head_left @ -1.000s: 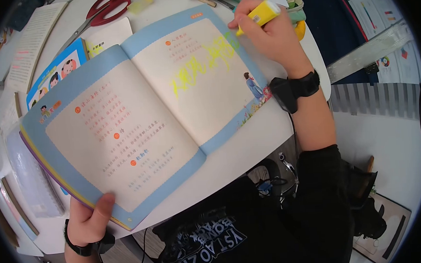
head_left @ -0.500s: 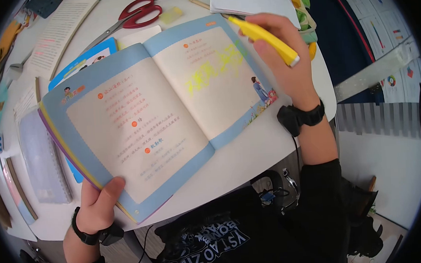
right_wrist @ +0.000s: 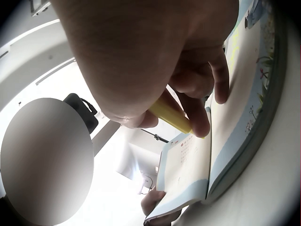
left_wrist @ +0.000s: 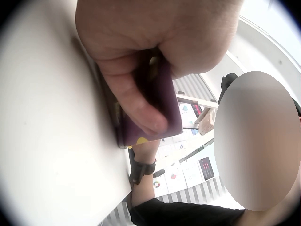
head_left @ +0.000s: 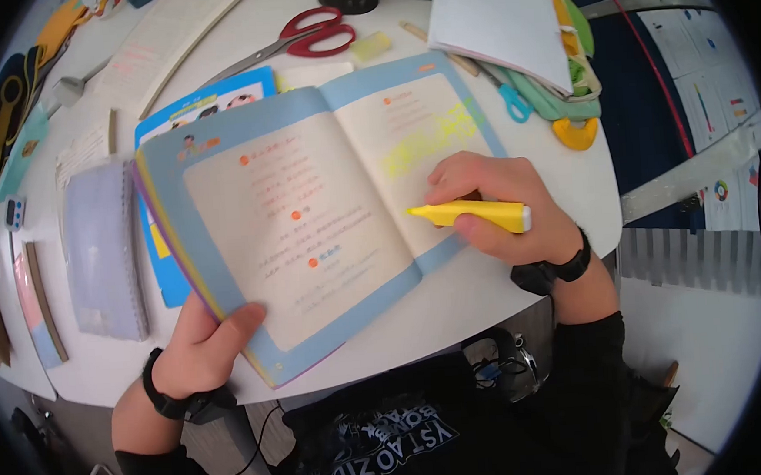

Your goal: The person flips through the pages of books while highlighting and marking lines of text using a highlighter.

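Observation:
An open book [head_left: 310, 233] with blue page borders lies tilted on the white table. My left hand [head_left: 200, 349] grips its lower left corner, thumb on the page and fingers beneath; the left wrist view shows that hand [left_wrist: 136, 66] against the purple cover [left_wrist: 164, 113]. Over the right page, my right hand [head_left: 514, 207] pinches a yellow highlighter [head_left: 484, 215], its tip pointing left near the book's fold. Yellow-green marks [head_left: 410, 153] cover the upper part of that page. In the right wrist view the highlighter [right_wrist: 171, 115] sits between thumb and fingers of my right hand [right_wrist: 155, 61].
Red-handled scissors [head_left: 320, 34] lie behind the book, a blue booklet [head_left: 167, 281] partly under it. White papers [head_left: 499, 34], teal scissors [head_left: 514, 103] and a green case [head_left: 580, 82] are at the back right. A pale lilac pouch [head_left: 103, 254] lies on the left.
My right hand has moved from the page's upper right edge down and left over the page, and the highlighter's tip now points left. The head view has shifted; my left hand still holds the corner.

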`<move>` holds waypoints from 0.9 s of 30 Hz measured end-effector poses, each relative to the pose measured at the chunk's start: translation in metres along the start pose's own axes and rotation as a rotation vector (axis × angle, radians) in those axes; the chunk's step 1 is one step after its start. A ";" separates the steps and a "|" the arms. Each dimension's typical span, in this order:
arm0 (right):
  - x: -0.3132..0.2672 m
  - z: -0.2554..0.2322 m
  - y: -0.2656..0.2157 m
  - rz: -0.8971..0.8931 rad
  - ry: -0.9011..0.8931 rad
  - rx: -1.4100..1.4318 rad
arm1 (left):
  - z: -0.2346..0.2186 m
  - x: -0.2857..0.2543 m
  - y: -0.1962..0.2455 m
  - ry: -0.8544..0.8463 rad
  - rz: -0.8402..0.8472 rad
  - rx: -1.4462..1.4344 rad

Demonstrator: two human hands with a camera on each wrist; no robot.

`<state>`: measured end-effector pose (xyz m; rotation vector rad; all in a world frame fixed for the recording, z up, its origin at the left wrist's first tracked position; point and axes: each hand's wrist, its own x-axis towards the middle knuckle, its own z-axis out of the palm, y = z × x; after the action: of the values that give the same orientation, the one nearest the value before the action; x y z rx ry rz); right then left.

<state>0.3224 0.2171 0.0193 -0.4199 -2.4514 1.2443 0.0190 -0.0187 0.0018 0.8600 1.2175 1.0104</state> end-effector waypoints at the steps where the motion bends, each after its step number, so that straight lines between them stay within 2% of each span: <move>1: 0.001 0.001 0.000 -0.038 -0.006 -0.049 | -0.001 0.000 0.002 0.022 -0.021 0.004; 3: 0.001 0.002 0.001 -0.014 -0.021 0.003 | -0.003 0.001 0.005 -0.061 -0.036 0.023; 7: 0.001 0.000 -0.001 0.034 -0.013 0.037 | -0.001 0.004 0.002 -0.068 0.019 0.021; 12: 0.000 -0.002 0.003 0.057 -0.013 0.021 | -0.002 0.003 0.000 -0.077 0.001 0.003; 20: 0.003 -0.002 0.004 -0.047 -0.027 -0.025 | -0.001 0.004 0.002 -0.054 0.008 0.018; 25: 0.002 -0.006 0.001 -0.015 -0.108 -0.065 | -0.003 0.002 -0.002 -0.051 -0.001 0.010; 27: 0.002 -0.007 0.005 -0.136 -0.163 -0.062 | -0.004 0.001 -0.002 -0.046 -0.037 0.010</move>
<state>0.3238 0.2254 0.0193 -0.1696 -2.6110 1.1902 0.0156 -0.0183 -0.0013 0.8612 1.1963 0.9510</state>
